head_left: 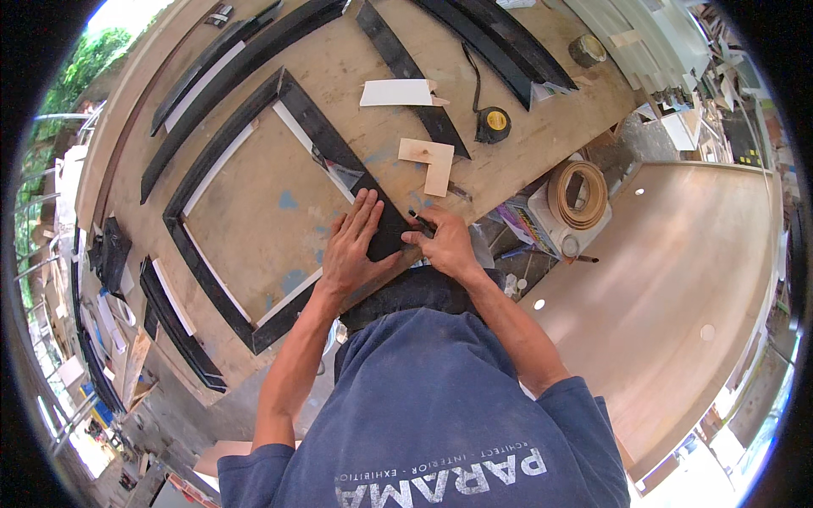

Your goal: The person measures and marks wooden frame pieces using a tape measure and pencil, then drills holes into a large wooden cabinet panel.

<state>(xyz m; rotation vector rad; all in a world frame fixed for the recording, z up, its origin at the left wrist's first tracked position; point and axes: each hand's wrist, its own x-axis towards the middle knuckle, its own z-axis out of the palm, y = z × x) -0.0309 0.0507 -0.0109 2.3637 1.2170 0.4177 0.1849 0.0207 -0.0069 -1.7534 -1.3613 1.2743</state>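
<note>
A large black frame [326, 134] with white inner edges lies on the wooden worktable [254, 199], its near right corner close to the table's front edge. My left hand [353, 244] rests flat on that corner, fingers stretched out and thumb spread to the right. Just right of it, my right hand [446, 245] is closed round a slim black pen-like tool [421, 223] at the frame's edge. Its exact kind is hard to make out, as the fingers cover part of it. A pale L-shaped wooden piece [438, 156] lies a little beyond my right hand.
Farther back lie a tape measure [492, 124], a white strip [395, 93] across a black bar [406, 63], and a tape roll [588, 51]. More black curved pieces [182, 326] lie on the left. To the right are coiled edging [578, 195] and a large plywood sheet [660, 313].
</note>
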